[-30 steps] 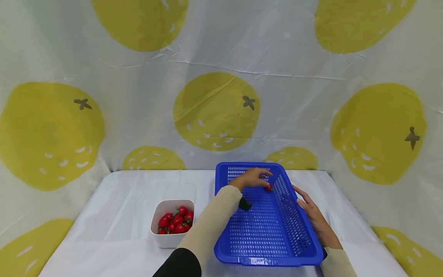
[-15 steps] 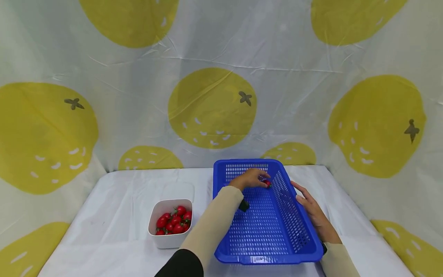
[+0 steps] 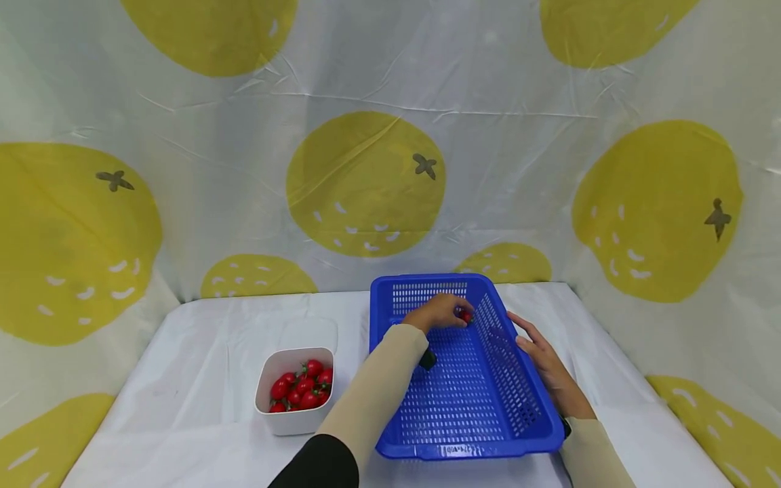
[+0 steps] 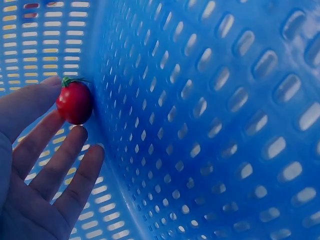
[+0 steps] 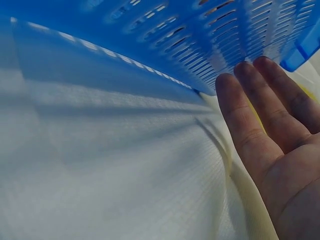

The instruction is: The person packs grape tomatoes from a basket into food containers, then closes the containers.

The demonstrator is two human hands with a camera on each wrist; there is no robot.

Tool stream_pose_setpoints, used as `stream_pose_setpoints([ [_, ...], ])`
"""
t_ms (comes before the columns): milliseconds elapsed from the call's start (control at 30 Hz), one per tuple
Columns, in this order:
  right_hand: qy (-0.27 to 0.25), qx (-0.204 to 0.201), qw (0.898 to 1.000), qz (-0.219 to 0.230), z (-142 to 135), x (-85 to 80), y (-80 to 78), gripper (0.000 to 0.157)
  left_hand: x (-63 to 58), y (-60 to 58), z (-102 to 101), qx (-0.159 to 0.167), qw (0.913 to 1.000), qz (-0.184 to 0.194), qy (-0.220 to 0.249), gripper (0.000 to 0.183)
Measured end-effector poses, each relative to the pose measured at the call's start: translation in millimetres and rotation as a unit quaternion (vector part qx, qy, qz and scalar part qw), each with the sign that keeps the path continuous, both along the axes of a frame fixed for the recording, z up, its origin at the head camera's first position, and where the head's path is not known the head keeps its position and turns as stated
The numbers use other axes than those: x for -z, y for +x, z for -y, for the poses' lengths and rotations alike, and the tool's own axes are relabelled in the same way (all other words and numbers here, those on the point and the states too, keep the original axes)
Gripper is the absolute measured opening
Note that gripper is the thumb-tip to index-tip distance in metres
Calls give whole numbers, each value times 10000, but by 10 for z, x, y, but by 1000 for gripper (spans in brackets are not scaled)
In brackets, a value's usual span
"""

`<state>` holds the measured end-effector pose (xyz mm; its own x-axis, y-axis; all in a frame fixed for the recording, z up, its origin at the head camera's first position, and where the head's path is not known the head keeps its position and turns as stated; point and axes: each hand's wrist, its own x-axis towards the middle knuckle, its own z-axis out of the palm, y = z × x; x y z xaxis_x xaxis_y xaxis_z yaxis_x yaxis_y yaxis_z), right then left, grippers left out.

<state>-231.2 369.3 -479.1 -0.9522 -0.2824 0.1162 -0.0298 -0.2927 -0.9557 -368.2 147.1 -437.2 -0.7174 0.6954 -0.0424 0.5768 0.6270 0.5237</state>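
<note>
Reaching into the far part of a blue perforated plastic basket (image 3: 451,413), my left hand (image 3: 438,312) pinches one red cherry tomato (image 3: 466,316) between thumb and index finger. In the left wrist view the tomato (image 4: 75,102) has a green stem cap and is close to the basket's side wall (image 4: 165,120); the other fingers (image 4: 85,175) are spread below it. My right hand (image 3: 552,369) is at the basket's right outer side, thumb near the rim. The right wrist view shows its fingers (image 5: 240,110) extended, with their tips at the slotted wall.
Left of the basket stands a white square container (image 3: 289,425) with several red cherry tomatoes (image 3: 303,388) inside. A white cloth (image 3: 201,393) covers the table. Behind hangs a pale curtain (image 3: 506,169) with large yellow fruit prints.
My left thumb and fingers have closed on the cherry tomato in the basket. The right hand stays at the basket's side. The head view has shifted slightly.
</note>
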Motion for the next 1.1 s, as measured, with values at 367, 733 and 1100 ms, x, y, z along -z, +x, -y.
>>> stream_pose_setpoints([
  [367,-7,120,9998,169,10,-5,-7,51,18,-6,-60,38,9992,-294,-256,33],
  [733,-190,-82,9998,33,0,4,-16,50,23,22,-119,277,9956,-613,-657,26],
  [1100,-144,-45,9999,81,1,-6,-2,51,74,18,-198,330,9933,-774,-791,23],
])
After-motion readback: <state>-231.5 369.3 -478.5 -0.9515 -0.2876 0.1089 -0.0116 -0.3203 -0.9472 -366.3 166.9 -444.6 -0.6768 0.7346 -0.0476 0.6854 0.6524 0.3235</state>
